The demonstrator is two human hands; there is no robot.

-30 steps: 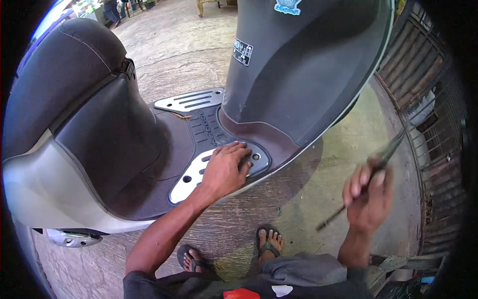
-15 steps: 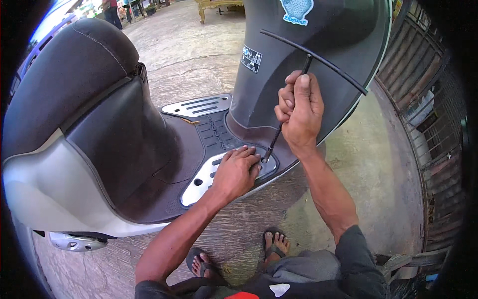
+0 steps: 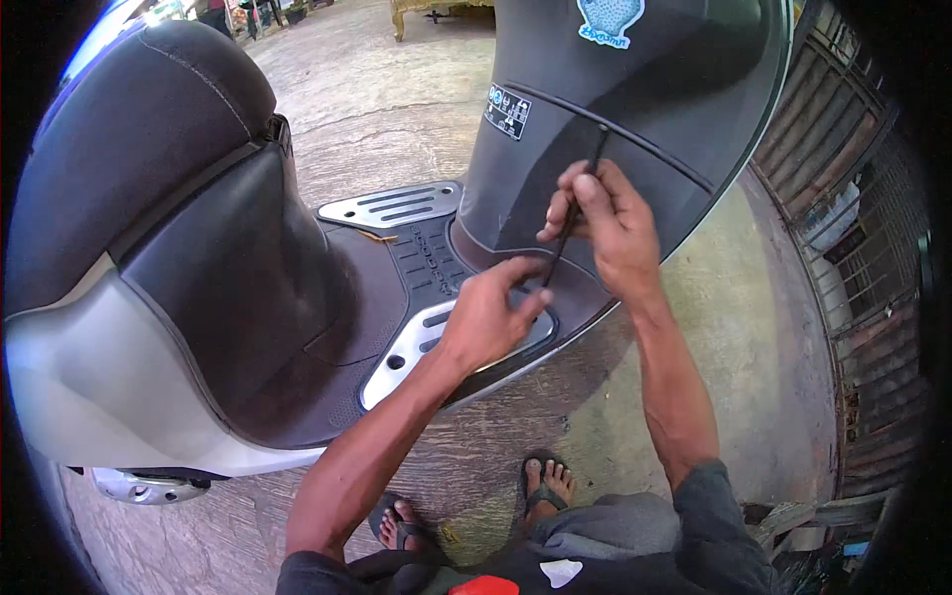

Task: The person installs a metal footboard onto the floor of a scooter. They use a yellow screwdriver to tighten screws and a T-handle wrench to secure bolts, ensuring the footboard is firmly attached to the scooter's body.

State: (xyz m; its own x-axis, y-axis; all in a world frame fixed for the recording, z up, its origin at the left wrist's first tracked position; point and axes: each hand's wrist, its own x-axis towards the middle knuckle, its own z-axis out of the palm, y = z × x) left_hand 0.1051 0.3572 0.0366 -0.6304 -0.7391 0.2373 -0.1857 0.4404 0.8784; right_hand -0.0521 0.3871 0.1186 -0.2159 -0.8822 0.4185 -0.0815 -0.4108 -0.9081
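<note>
A black T-handle wrench (image 3: 650, 147) slants down toward the scooter's floorboard (image 3: 327, 402), its crossbar in front of the dark front panel (image 3: 555, 188). My right hand (image 3: 627, 238) is closed on the shaft below the crossbar, between thumb and fingers. Beside the shaft's lower end, my left hand (image 3: 484, 322) hovers over the near silver footplate (image 3: 397, 377) with thumb and forefinger apart. The fingers of that hand hide the wrench's tip and part of the plate. A matching silver footplate (image 3: 392, 206) lies on the far side of the black centre mat (image 3: 428, 253).
The scooter's dark seat (image 3: 188, 109) and light side panel (image 3: 109, 367) rise at the left. A metal fence (image 3: 843, 248) runs along the right. My sandalled feet stand on the concrete floor (image 3: 694, 397). A golden piece of furniture (image 3: 402, 15) stands far behind.
My left hand has lifted off the footplate, its fingers moving right toward the wrench's lower shaft. The wrench's crossbar has dropped slightly and shifted left; my right hand still holds the shaft.
</note>
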